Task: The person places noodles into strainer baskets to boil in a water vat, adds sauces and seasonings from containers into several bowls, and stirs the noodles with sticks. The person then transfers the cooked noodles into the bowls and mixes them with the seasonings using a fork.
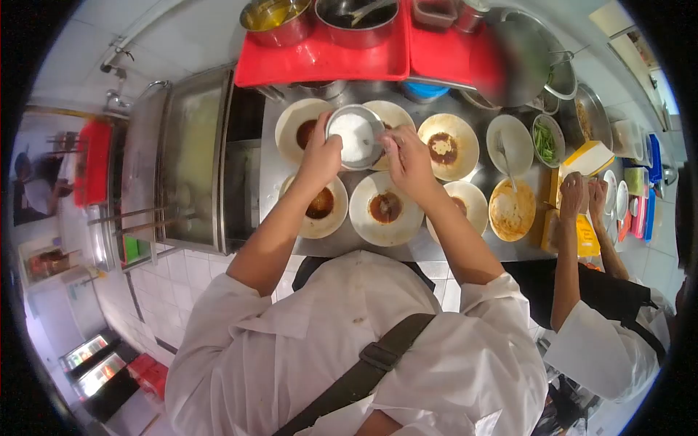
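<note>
My left hand (321, 154) grips the left side of a round metal container (354, 136) of white powder, held above the bowls. At the container's right side, my right hand (407, 154) is closed in a pinch, with a small utensil's handle seeming to run from its fingers into the container. Beneath lie several pale bowls with dark sauce, among them a front middle bowl (367, 227) and a back right bowl (465, 163). The container partly hides the bowls behind it.
Red trays (334, 65) with metal pots stand at the back. To the right are a bowl with a fork (509, 134), a bowl of green vegetables (545, 142) and an orange-stained bowl (512, 218). A co-worker's hands (574, 192) are beside a yellow box (590, 158). Leftward is a metal basin (193, 152).
</note>
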Demonstrator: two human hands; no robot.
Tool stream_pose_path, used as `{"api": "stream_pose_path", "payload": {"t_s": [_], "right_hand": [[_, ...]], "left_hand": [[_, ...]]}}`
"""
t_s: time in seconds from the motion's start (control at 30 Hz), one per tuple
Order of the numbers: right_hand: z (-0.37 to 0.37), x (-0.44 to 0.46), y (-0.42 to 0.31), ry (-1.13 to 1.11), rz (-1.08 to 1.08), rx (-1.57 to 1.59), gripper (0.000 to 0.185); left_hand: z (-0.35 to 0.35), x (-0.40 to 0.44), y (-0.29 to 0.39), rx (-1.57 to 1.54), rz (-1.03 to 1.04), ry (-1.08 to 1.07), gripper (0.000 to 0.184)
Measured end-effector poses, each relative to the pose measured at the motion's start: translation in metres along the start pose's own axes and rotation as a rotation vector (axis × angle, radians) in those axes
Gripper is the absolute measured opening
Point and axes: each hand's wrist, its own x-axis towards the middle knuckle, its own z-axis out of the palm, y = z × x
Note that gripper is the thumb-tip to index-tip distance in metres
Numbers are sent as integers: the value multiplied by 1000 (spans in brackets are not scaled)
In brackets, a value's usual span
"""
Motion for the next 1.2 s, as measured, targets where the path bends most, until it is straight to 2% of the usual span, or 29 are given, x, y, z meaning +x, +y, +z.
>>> {"api": "stream_pose_path", "payload": {"t_s": [0.07, 0.1, 0.13, 0.17, 0.2, 0.23, 0.27, 0.3, 0.33, 0.37, 0.43, 0.5, 0.53, 0.57, 0.63, 0.67, 0.7, 0.77, 0.8, 0.83, 0.9, 0.93, 0.97, 1.03, 1.07, 1.1, 1.13, 1.17, 1.2], "right_hand": [[12, -5, 4, -18, 387, 182, 24], [17, -5, 8, -20, 392, 180, 24], [21, -4, 11, 62, 565, 326, 25], [23, -5, 12, 146, 739, 474, 26], [21, -5, 12, 144, 744, 473, 26], [13, 1, 6, 182, 649, 419, 25], [7, 4, 3, 221, 552, 364, 25], [2, 2, 8, 222, 552, 361, 25], [-6, 4, 10, 160, 256, 128, 24], [-10, 6, 10, 93, -40, -102, 23], [0, 4, 7, 68, -50, -26, 21], [15, 0, 17, 10, 211, 40, 23], [17, 2, 7, 37, 480, 202, 24], [17, 2, 7, 38, 473, 202, 24], [12, 2, 12, 207, 722, 462, 26], [1, 3, 8, 176, 498, 134, 23], [-4, 3, 9, 182, 494, 128, 23], [-12, 1, 10, 111, -121, -171, 20], [-13, 0, 9, 115, -120, -176, 20], [-14, -1, 6, 94, -16, -114, 18], [-15, -2, 2, 56, 189, 8, 16], [-13, -9, 9, 106, 323, 76, 22], [-20, -12, 11, 118, 318, 65, 22], [-42, -21, 15, 292, 688, 325, 30], [-55, -26, 24, 408, 778, 561, 31], [-75, -33, 31, 459, 753, 547, 28], [-93, -29, 26, 399, 505, 136, 27], [-108, -26, 19, 322, 256, -266, 25], [-122, -26, 17, 216, 123, -412, 23]], "left_hand": [[1, 7, -12, 5, 51, -12, 51], [3, 14, -19, 5, 117, -17, 50], [5, 17, -16, 16, 151, 1, 51], [4, 16, -14, 13, 145, 1, 51], [2, 14, -11, 16, 52, 17, 51], [1, 12, -4, 20, -40, 32, 51], [-3, 18, -17, 19, -42, 31, 51], [-10, 29, -39, 34, 63, 81, 51], [-12, 33, -40, 46, 172, 129, 51], [-10, 35, -41, 43, 175, 129, 51], [-7, 32, -38, 117, 115, 122, 51], [3, 21, -15, 116, 126, 100, 51], [6, 17, -9, 118, 131, 75, 51], [5, 18, -9, 117, 137, 77, 51], [4, 21, -17, 200, 188, 153, 53], [-2, 26, -29, 198, 193, 152, 53], [-12, 34, -45, 172, 205, 147, 53], [-10, 29, -28, 146, 221, 138, 54], [-5, 22, -21, 26, 66, 146, 54], [1, 13, -10, -94, -88, 154, 54], [16, 17, -23, -53, -16, 103, 54], [29, 25, -34, -36, 53, 53, 54], [42, 28, -31, -21, 124, 2, 53], [64, 28, -21, 85, 219, -23, 51], [73, 26, -12, 131, 207, -37, 50], [82, 27, -5, 177, 197, -50, 49], [88, 33, -12, 256, 342, -27, 50], [93, 32, -4, 249, 350, -40, 50], [96, 28, 2, 141, 230, -83, 49]]}}
